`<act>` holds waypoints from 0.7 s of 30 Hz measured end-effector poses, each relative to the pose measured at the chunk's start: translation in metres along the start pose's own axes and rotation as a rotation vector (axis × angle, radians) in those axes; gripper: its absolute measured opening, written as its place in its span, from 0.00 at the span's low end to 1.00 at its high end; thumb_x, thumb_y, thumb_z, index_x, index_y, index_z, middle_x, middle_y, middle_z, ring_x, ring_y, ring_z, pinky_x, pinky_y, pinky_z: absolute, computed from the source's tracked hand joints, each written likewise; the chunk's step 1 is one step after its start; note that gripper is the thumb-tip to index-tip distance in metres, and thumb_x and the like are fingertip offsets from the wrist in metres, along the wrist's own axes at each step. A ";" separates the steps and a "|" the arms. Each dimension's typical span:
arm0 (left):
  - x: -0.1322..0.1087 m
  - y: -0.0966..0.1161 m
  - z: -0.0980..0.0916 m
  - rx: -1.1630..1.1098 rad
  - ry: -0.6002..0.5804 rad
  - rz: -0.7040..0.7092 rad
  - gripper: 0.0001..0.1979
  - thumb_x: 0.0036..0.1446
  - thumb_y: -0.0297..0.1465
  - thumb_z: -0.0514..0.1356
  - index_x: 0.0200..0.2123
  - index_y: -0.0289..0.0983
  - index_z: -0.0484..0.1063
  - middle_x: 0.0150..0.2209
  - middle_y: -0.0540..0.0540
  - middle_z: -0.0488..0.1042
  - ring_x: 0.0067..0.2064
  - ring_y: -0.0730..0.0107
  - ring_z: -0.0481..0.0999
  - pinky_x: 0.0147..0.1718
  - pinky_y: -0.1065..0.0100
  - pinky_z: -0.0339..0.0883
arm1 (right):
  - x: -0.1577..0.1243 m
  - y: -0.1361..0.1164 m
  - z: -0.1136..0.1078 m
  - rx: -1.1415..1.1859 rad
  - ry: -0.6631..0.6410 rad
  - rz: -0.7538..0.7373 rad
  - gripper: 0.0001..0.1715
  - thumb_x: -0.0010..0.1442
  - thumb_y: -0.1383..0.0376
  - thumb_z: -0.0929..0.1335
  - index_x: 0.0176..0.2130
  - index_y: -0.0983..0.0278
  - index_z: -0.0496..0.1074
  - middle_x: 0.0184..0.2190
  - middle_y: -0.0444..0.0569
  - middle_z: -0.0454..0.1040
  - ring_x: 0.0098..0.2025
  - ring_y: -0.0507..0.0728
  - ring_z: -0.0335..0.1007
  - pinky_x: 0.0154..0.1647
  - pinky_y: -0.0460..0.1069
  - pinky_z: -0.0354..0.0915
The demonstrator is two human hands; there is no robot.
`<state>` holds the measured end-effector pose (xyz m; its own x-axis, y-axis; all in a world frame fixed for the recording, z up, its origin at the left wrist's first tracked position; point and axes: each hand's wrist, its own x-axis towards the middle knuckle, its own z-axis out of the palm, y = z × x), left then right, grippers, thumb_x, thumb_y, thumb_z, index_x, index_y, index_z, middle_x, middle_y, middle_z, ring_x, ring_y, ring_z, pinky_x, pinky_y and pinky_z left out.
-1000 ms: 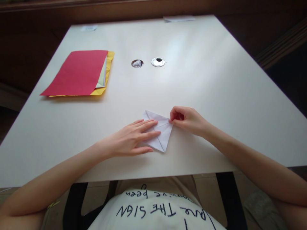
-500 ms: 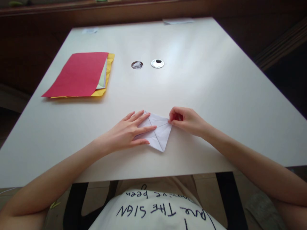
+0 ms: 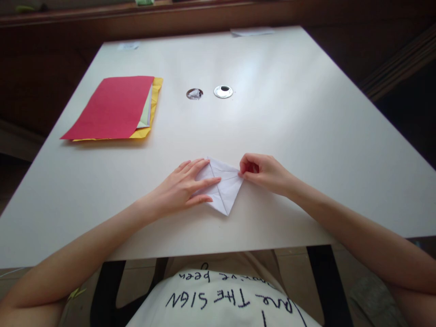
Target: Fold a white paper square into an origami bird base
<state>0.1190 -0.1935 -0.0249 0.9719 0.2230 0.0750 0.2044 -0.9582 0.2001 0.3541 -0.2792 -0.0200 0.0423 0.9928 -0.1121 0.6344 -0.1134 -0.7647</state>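
a person has a white folded paper [image 3: 230, 185] on the tabletop [image 3: 306, 113], to the right of the red paper [image 3: 111, 106] and closer to the person than it is. the left hand [image 3: 179, 185] has its grip spread wide, resting on the left part of the folded paper. the right hand [image 3: 267, 172] has its grip pinched tight on the folded paper's right corner. yellow paper [image 3: 157, 88] pokes out from under the red paper. two round holes, one [image 3: 195, 94] nearer and one [image 3: 223, 92] farther, are to the right of the red paper.
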 end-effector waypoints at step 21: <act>0.018 0.004 0.015 0.234 0.186 -0.133 0.22 0.60 0.35 0.52 0.52 0.26 0.63 0.46 0.34 0.67 0.48 0.54 0.67 0.45 0.57 0.65 | -0.004 -0.002 0.004 -0.066 0.020 -0.059 0.05 0.46 0.74 0.63 0.24 0.64 0.65 0.19 0.39 0.64 0.21 0.47 0.56 0.24 0.44 0.52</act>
<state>0.1393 -0.1964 -0.0373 0.9014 0.3573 0.2447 0.3705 -0.9288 -0.0084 0.3498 -0.2833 -0.0204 0.0181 0.9983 -0.0552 0.6854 -0.0526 -0.7263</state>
